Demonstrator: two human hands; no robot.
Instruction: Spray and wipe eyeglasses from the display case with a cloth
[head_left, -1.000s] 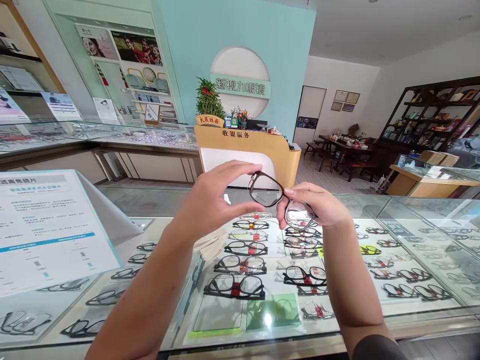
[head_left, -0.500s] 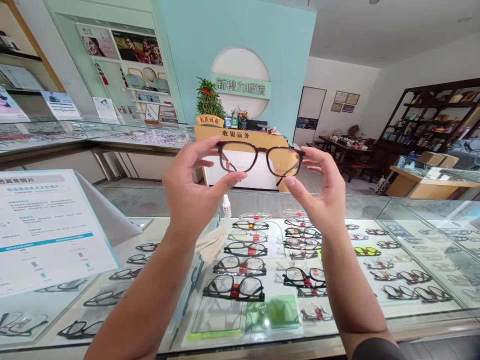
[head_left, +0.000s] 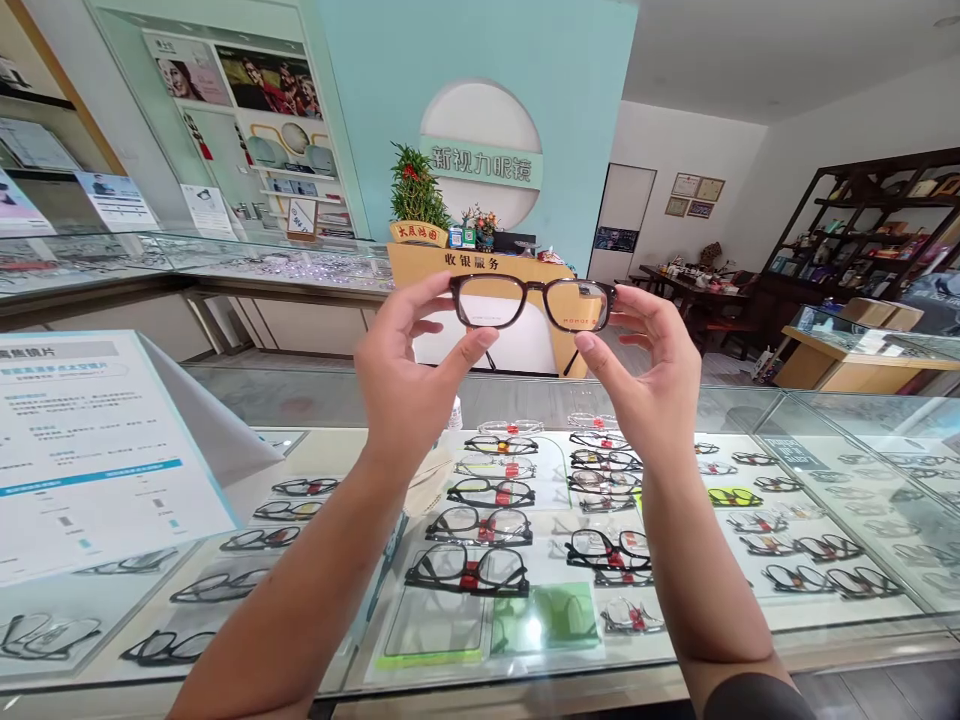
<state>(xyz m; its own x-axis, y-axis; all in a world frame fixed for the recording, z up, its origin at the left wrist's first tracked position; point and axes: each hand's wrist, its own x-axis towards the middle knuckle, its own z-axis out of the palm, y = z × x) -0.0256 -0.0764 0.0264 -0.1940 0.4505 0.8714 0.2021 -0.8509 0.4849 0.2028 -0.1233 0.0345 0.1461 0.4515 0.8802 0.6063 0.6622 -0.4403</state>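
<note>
A pair of dark-framed eyeglasses [head_left: 535, 287] is held up over the glass display case, with the lenses upright. My left hand [head_left: 416, 350] pinches the left end of the frame, its thumb at the lower rim and its index finger near the upper corner. At the other end, my right hand [head_left: 646, 355] grips the frame between thumb and fingers. Below the lenses two dark temple tips show. Under my hands, inside the case, lie rows of glasses, among them a black pair [head_left: 469, 570] with a red tag at the front.
A printed sign [head_left: 97, 450] stands on the case at left. A small white bottle [head_left: 456, 413] and a pale cloth [head_left: 427, 485] are partly behind my left forearm. A wooden cashier counter [head_left: 409, 265] with a potted plant [head_left: 418, 190] stands beyond. Dark shelves [head_left: 840, 215] are at right.
The glasses and both hands have shifted slightly right. The frame has tilted, so its lenses look shallower and both temple tips show below. My left hand now hides more of the bottle.
</note>
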